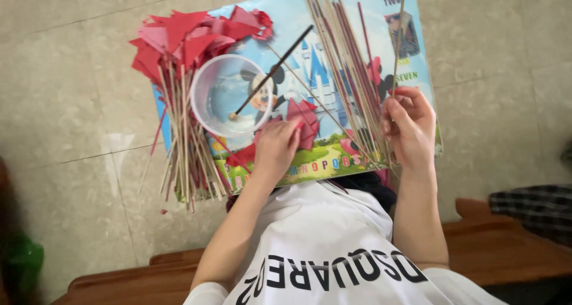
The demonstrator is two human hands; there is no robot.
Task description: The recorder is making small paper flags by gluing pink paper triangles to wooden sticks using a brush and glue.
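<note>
On the colourful cartoon board across your lap, your left hand presses flat, fingers together, on a red paper triangle, while your right hand pinches one thin bamboo stick between thumb and fingertips. Best practice, as I judge it: keep the paper pinned so it cannot slide, and hold the pinch low for control. The stick's long axis runs nearly straight away from you, free end pointing to the board's far edge.
</note>
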